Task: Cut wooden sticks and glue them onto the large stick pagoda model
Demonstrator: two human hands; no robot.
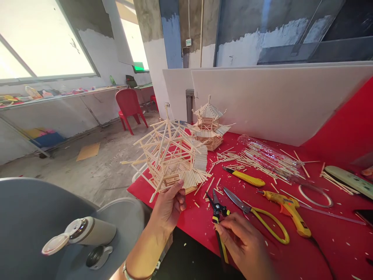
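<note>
My left hand [169, 208] grips the lower edge of a half-built wooden stick pagoda roof [170, 155] and holds it tilted above the corner of the red table [320, 241]. My right hand [243, 243] rests on the table with its fingers closed around the handles of small black-and-yellow cutting pliers [217, 212], whose jaws point away from me. A finished small stick pagoda [208, 124] stands further back on the table.
Yellow-handled scissors [256, 217], a yellow utility knife [246, 177], a yellow glue gun [290, 210] and a tape ring [316, 195] lie to the right. A plastic bag of sticks [269, 157] and loose sticks lie behind. A flask [84, 232] lies on a grey seat at left.
</note>
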